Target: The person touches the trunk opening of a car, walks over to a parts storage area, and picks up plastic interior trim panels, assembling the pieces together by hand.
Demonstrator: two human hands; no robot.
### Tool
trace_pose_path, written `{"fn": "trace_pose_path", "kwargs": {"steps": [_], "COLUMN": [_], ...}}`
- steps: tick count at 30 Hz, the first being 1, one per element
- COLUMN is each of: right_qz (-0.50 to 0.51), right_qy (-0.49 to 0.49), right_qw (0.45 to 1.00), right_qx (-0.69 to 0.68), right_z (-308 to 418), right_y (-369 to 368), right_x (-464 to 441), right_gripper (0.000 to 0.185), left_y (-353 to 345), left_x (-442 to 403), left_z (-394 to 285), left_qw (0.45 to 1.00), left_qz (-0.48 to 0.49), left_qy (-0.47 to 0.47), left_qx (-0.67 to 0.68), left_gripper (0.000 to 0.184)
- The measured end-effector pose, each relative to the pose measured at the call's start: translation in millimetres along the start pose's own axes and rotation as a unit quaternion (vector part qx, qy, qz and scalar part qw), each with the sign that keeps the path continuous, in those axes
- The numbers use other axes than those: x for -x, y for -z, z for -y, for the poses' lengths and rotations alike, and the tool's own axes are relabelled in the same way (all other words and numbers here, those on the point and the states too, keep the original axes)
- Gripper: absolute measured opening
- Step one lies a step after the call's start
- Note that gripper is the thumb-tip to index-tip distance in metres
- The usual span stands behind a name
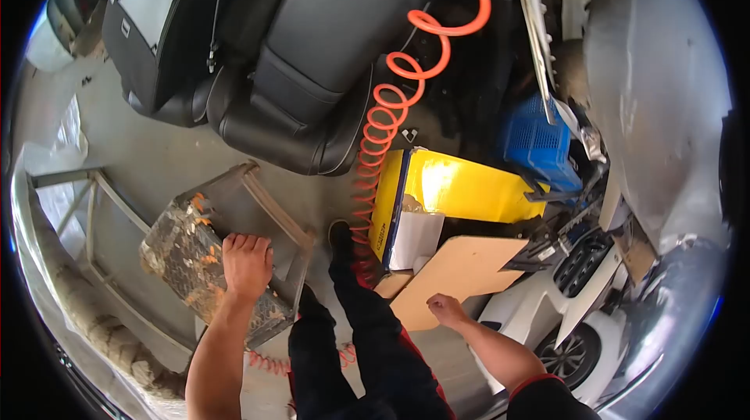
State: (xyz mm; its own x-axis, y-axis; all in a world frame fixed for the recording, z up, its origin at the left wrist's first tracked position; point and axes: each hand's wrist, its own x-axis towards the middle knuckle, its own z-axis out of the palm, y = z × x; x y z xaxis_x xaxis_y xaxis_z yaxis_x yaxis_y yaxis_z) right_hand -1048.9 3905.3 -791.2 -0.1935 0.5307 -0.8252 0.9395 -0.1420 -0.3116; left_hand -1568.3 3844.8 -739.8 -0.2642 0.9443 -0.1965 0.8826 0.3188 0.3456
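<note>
My left hand [248, 265] is over the edge of a worn metal step stool [183, 260], whose top plate is scuffed with peeling, orange-flecked paint. Its fingers are curled in and seen from the back; whether they touch the stool I cannot tell. Over a brown cardboard flap [461, 268] is my right hand [447, 310], closed in a loose fist, its palm side hidden. That flap lies beside a yellow box [469, 185] with pale packing material [416, 239] at its near end. My legs stand between the stool and the box.
A coiled orange air hose [383, 119] hangs down past the box and runs behind my legs. Black car seats [289, 107] lie ahead. Right of the box are a blue plastic crate [539, 139], a white car part [531, 303] and a wheel [570, 353]. A metal frame [98, 225] stands left.
</note>
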Motion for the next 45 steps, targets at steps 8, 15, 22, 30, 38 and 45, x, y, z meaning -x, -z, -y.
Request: {"fn": "trace_pose_path", "kwargs": {"steps": [8,15,22,30,38,45], "right_qz": [-0.005,-0.186,-0.220,-0.049,0.111,0.201], "right_qy": [0.050,0.188,0.192,0.207,0.138,0.120], "right_qw": [0.990,0.938,0.880,0.852,0.913,0.972], "right_qx": [0.135,0.225,0.376,0.479,0.367,0.035], "right_z": [22,154,199,142,113,238], "right_y": [19,85,108,30,-48,17], "right_x": [-64,-210,-315,-240,-176,-22], "right_gripper": [0.023,0.037,0.057,0.052,0.044,0.039], "left_y": [-2,-5,-10,-7,-4,29], "left_x": [-7,-13,-15,-18,-2,13], "left_z": [-1,1,2,4,19,12], "left_qw": [0.994,0.993,0.995,0.994,0.995,0.990], "left_qz": [-0.088,-0.091,-0.072,-0.067,-0.074,-0.076], "left_qy": [0.021,0.047,0.060,0.072,0.059,0.039], "left_qx": [0.054,0.050,0.045,0.045,0.044,0.111], "left_gripper": [0.018,0.020,0.024,0.024,0.018,0.023]}}
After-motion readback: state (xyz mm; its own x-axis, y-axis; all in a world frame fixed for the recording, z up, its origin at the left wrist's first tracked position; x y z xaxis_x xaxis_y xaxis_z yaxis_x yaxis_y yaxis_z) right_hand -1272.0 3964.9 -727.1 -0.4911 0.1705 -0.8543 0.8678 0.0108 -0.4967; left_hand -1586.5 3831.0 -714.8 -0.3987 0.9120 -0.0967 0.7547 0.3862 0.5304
